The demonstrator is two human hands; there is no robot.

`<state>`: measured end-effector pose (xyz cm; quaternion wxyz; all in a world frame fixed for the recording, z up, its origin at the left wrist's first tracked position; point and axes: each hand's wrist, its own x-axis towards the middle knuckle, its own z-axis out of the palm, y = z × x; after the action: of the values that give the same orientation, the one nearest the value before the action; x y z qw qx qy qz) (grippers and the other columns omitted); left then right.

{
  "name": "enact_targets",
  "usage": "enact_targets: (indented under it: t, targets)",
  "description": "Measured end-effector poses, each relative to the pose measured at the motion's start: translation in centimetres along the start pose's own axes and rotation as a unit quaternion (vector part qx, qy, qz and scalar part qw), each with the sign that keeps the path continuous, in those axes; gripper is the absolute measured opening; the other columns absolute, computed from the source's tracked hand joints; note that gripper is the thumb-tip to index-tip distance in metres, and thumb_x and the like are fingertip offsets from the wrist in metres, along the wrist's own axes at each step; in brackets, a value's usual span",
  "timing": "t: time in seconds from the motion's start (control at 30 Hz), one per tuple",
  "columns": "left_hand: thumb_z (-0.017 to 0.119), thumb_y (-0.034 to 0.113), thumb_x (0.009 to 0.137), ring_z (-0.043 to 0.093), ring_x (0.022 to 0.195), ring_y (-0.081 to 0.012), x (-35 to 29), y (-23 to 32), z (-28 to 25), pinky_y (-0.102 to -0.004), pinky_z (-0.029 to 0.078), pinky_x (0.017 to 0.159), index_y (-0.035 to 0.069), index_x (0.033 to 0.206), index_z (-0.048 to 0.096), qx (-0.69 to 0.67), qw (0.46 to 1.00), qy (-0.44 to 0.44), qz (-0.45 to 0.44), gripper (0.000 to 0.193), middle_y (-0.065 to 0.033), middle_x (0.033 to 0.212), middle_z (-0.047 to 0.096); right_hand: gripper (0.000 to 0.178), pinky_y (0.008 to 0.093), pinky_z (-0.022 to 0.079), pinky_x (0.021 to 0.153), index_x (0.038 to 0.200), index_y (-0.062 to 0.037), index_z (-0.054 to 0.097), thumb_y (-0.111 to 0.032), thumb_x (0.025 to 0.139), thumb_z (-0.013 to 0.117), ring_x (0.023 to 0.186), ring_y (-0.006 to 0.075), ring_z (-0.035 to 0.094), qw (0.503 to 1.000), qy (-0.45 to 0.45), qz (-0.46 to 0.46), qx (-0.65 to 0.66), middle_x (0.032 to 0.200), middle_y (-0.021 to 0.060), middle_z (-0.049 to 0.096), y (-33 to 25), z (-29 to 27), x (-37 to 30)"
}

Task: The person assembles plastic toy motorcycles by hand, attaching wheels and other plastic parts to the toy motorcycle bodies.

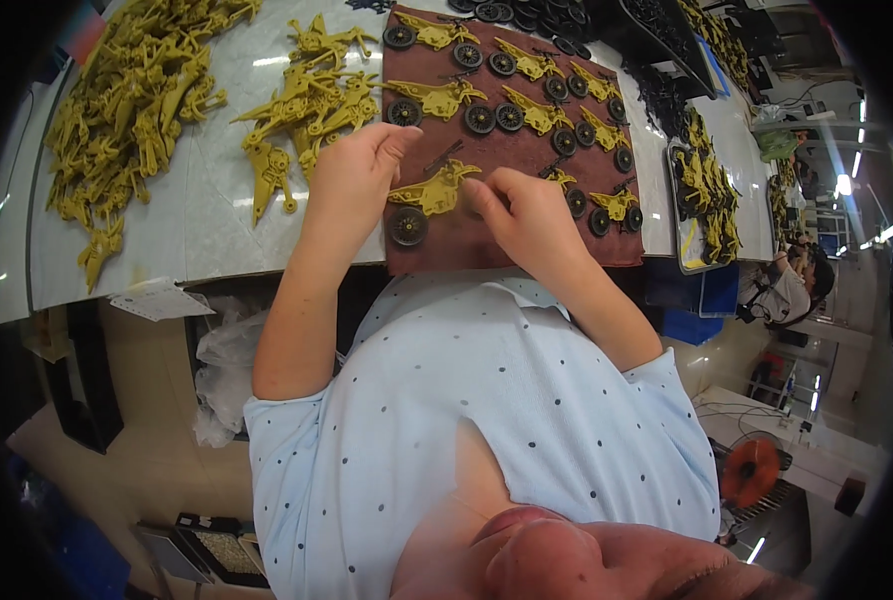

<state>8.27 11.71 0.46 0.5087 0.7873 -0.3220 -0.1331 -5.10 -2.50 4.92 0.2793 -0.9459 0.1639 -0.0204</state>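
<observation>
On a dark red mat, a yellow toy motorcycle body lies between my hands. One black wheel sits below its left end, and a thin black piece rests just above it. My left hand hovers at the mat's left edge, over the body's left end, its thumb and fingers pinched together; what they hold, if anything, is hidden. My right hand is beside the body's right end with its fingers curled together, and I cannot make out anything in them.
Several yellow bodies with black wheels lie in rows on the mat. Yellow parts are heaped on the table at the left and beside the mat. Black wheels are piled at the back. A tray of yellow parts stands right.
</observation>
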Motion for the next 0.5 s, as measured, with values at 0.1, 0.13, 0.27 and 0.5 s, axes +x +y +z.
enact_targets:
  t: [0.1, 0.13, 0.27, 0.5]
  targets:
    - [0.041, 0.048, 0.097, 0.049, 0.059, -0.0028, 0.0, 2.1, -0.8, -0.0181, 0.037, 0.048, 0.005, 0.111, 0.058, -0.281, 0.949, -0.084, -0.114, 0.049, 0.0019, 0.067, 0.056, 0.017, 0.0300, 0.047, 0.062, 0.099, -0.0020, 0.066, -0.015, 0.088, 0.061, 0.068, 0.0212, 0.061, 0.992, 0.072, -0.027, 0.103, 0.075, 0.0083, 0.062, -0.5, -0.5, 1.2]
    - [0.041, 0.048, 0.097, 0.049, 0.059, -0.0028, 0.0, 2.5, -0.7, -0.0181, 0.037, 0.048, 0.005, 0.111, 0.058, -0.272, 0.952, -0.090, -0.110, 0.049, 0.0019, 0.067, 0.056, 0.018, 0.0291, 0.047, 0.065, 0.103, -0.0042, 0.066, -0.012, 0.087, 0.061, 0.073, 0.0202, 0.060, 0.984, 0.091, -0.090, 0.122, 0.081, 0.0079, 0.061, -0.6, -0.4, 1.7]
    - [0.036, 0.055, 0.095, 0.048, 0.054, -0.0035, 0.3, 4.4, 0.0, -0.0152, 0.034, 0.044, 0.007, 0.117, 0.049, -0.346, 0.919, -0.103, -0.158, 0.054, -0.0010, 0.075, 0.055, 0.027, 0.0278, 0.047, 0.070, 0.111, -0.0079, 0.066, -0.007, 0.084, 0.063, 0.082, 0.0185, 0.057, 0.965, 0.072, -0.165, 0.192, 0.093, 0.0070, 0.057, -0.3, 0.4, 2.4]
    - [0.034, 0.055, 0.096, 0.043, 0.050, -0.0039, 1.9, 4.1, 2.0, -0.0166, 0.028, 0.040, 0.002, 0.117, 0.047, -0.287, 0.945, -0.054, -0.148, 0.058, -0.0037, 0.069, 0.057, 0.017, 0.0336, 0.048, 0.071, 0.096, -0.0046, 0.067, -0.010, 0.079, 0.067, 0.081, 0.0249, 0.060, 0.960, 0.079, -0.166, 0.213, 0.086, 0.0097, 0.062, 2.0, -0.3, 3.4]
